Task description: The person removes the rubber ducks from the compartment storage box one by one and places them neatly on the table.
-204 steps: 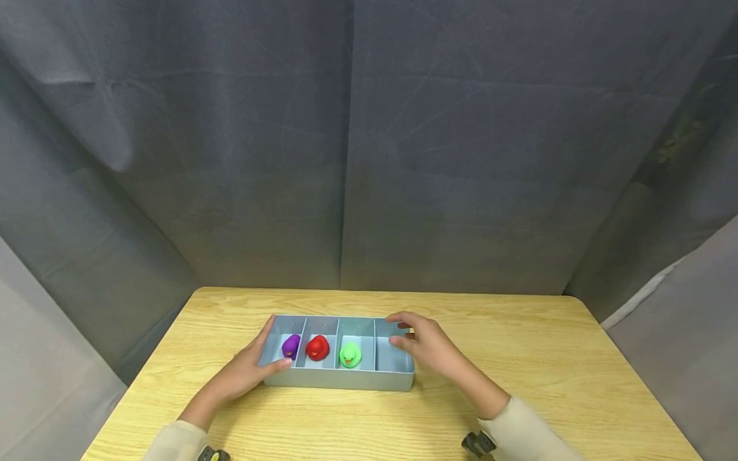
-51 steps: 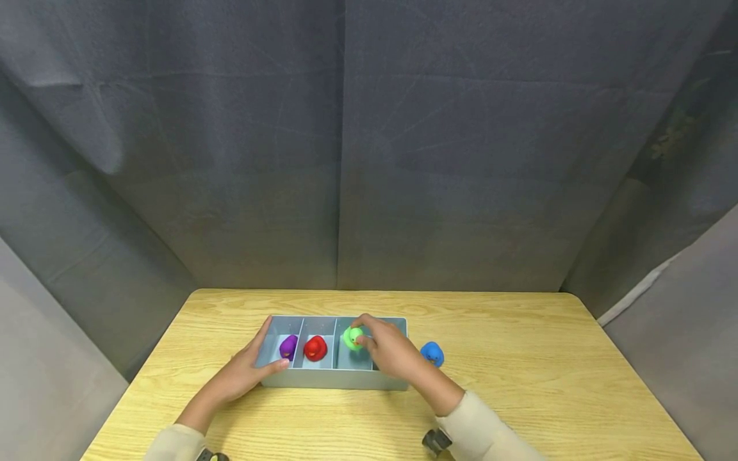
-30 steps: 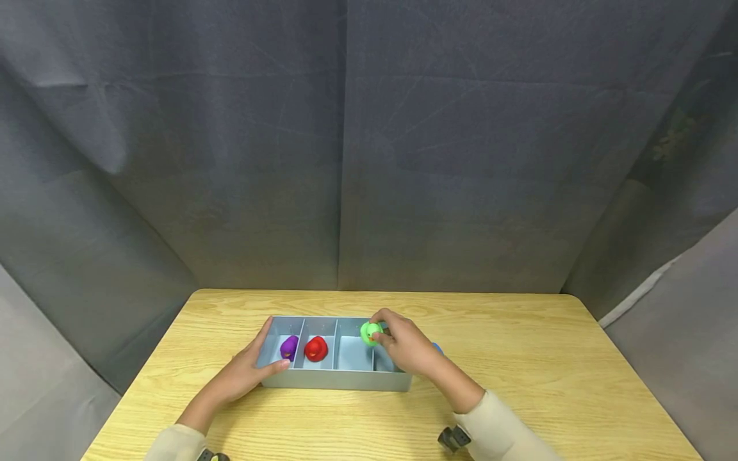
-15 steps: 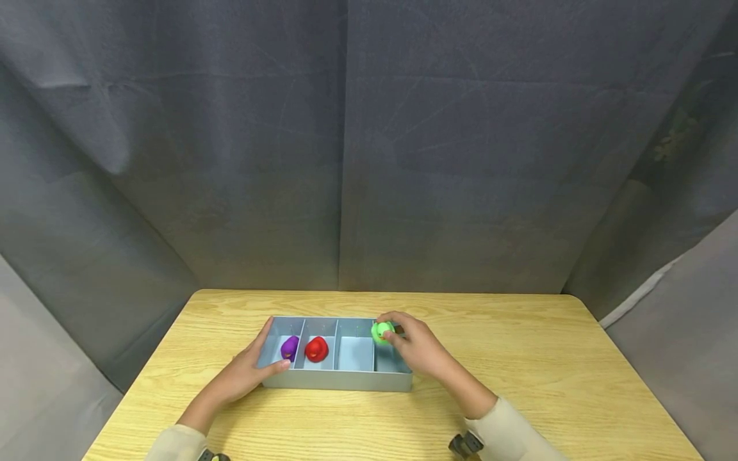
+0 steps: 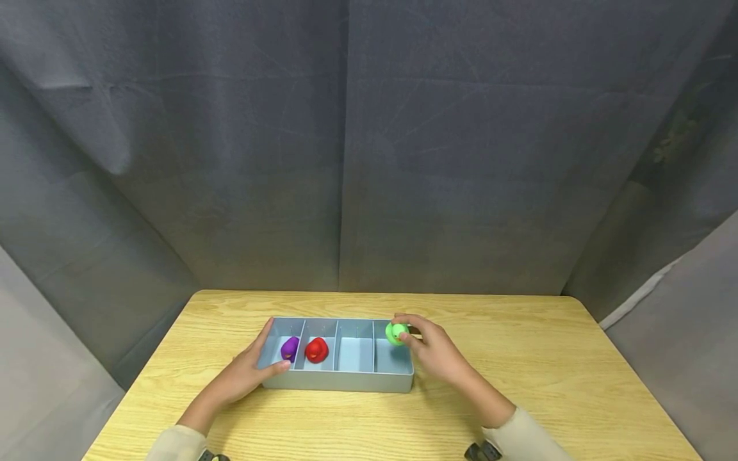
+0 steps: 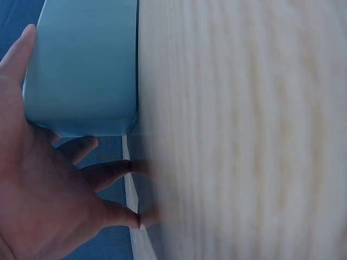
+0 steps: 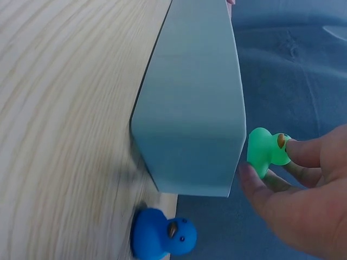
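A grey-blue box (image 5: 337,381) with a row of compartments lies lengthwise on the table. My left hand (image 5: 239,374) spans its left end, thumb over the front rim and fingers along the end; the left wrist view shows that hand (image 6: 49,189) against the box (image 6: 81,70). Between thumb and fingers my right hand (image 5: 438,355) pinches a green rubber duck (image 5: 394,333), raised over the rightmost compartment. A purple duck (image 5: 289,347) sits in the leftmost compartment, a red duck (image 5: 316,349) in the one beside it. The other two compartments hold nothing.
In the right wrist view a blue duck (image 7: 157,235) stands on the table just off the box's right end; the head view does not show it. Grey curtains (image 5: 450,160) hang behind and beside the wooden table (image 5: 548,358).
The blue duck came out onto the table at the right. My right hand then lifted the green duck from the third compartment and carried it rightward. My left hand stays put.
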A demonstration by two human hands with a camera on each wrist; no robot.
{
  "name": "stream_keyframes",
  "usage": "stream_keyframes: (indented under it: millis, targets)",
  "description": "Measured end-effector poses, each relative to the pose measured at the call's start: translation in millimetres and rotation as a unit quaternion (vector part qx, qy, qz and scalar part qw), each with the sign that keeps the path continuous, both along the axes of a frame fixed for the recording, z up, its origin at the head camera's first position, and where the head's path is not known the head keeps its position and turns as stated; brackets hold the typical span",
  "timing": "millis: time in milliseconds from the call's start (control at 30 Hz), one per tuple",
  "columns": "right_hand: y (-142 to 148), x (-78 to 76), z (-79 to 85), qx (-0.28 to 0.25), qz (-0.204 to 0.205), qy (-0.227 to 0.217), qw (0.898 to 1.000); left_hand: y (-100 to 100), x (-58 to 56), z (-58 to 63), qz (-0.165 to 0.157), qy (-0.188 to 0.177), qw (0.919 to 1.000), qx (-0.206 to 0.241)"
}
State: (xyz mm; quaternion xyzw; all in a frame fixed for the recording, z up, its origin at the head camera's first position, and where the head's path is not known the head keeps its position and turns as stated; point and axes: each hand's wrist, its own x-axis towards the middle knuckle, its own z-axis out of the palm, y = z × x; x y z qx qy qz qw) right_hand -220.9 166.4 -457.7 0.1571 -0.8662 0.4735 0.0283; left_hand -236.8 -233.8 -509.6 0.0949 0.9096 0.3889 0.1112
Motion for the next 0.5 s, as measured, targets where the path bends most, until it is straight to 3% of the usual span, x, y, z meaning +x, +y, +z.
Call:
stream_keyframes:
  millis: [500]
  targets:
    - [32.2, 7.1, -6.9, 0.0, 0.006, -0.019, 1.0, 1.2, 0.9, 1.3, 0.002, -0.006, 1.0, 0.0]
